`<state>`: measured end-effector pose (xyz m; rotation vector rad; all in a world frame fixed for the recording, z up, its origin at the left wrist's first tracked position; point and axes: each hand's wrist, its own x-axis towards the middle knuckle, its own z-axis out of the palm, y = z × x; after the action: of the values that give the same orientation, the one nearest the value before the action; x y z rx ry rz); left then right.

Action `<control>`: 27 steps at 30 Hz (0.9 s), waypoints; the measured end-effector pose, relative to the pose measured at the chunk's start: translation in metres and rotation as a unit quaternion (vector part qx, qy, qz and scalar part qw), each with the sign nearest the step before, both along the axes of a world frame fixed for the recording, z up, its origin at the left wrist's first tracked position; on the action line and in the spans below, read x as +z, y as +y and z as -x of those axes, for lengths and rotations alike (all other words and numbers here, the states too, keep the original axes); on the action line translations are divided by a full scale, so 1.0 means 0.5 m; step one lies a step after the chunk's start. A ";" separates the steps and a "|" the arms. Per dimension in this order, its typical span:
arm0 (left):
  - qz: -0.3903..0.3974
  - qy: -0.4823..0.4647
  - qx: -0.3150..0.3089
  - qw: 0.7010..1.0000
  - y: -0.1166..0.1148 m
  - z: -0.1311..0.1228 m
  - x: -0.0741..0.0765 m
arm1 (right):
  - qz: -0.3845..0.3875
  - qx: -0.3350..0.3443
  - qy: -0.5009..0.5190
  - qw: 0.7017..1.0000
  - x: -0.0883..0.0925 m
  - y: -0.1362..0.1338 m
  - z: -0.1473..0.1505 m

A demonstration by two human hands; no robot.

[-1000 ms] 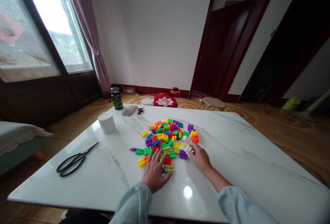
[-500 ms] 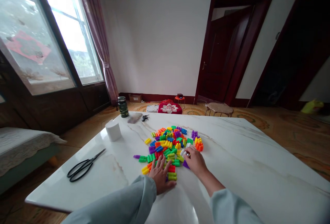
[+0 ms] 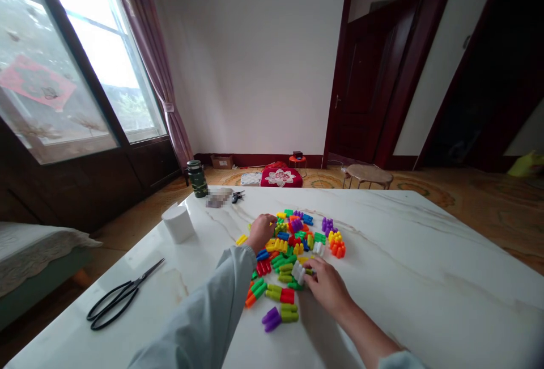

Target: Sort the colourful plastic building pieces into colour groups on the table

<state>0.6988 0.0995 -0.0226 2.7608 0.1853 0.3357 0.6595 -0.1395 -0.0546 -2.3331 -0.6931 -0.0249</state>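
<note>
Over on my left, a lace cloth point(image 3: 40, 238) drapes a low seat. Next come black-handled scissors point(image 3: 113, 305), lying on the white marbled tabletop point(image 3: 408, 255) with their tips pointing away from the person. Beyond them stands a white roll point(image 3: 181, 226), and farther back a camouflage flask point(image 3: 196, 179). A pixelated patch sits beside the flask, then a small bunch of keys point(image 3: 238, 196).

The left hand point(image 3: 260, 233) reaches over the far left part of a heap of colourful plastic blocks point(image 3: 281, 245). Its fingers are bent down among the pieces; from here I can't tell whether they hold one. The heap spreads across the middle of the tabletop, mostly green, yellow, red and blue. Nearest the person, apart from the rest, lies a purple and lime piece point(image 3: 278, 317).

To the right, a white block point(image 3: 298, 272) is pinched in the narrowed fingers of the right hand point(image 3: 326, 284), at the heap's near right side. Behind that hand sit a knobbly purple block point(image 3: 328, 225) and, just beside it, a yellow and orange piece point(image 3: 337, 245). A round stool point(image 3: 369, 174) stands on the floor past the table's far edge.
</note>
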 end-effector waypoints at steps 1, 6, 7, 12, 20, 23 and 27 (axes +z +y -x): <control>-0.001 0.005 -0.013 1.000 -0.003 -0.015 -0.006 | -0.001 0.001 0.003 1.000 0.004 0.000 0.003; -0.004 0.044 -0.068 0.997 -0.017 -0.055 -0.040 | -0.017 0.017 0.017 1.000 0.031 0.002 0.019; -0.001 0.048 -0.075 0.996 -0.017 -0.057 -0.047 | -0.022 0.021 0.020 0.999 0.035 0.002 0.021; 0.042 0.051 -0.088 0.994 -0.012 -0.051 -0.063 | -0.036 0.027 0.024 0.999 0.036 -0.007 0.020; 0.224 -0.016 -0.076 0.972 -0.009 -0.008 0.022 | -0.119 -0.015 -0.006 0.993 0.021 -0.011 0.002; 0.329 -0.011 -0.070 0.942 -0.025 0.026 0.061 | -0.181 -0.033 0.029 0.982 0.028 0.000 0.003; 0.489 0.009 -0.064 0.870 -0.072 0.100 0.075 | -0.287 -0.022 0.185 0.940 0.057 0.032 0.028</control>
<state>0.6486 0.0637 0.0150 1.7517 0.1244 0.1167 0.6456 -0.1232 -0.0263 -1.7236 -0.3759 0.1682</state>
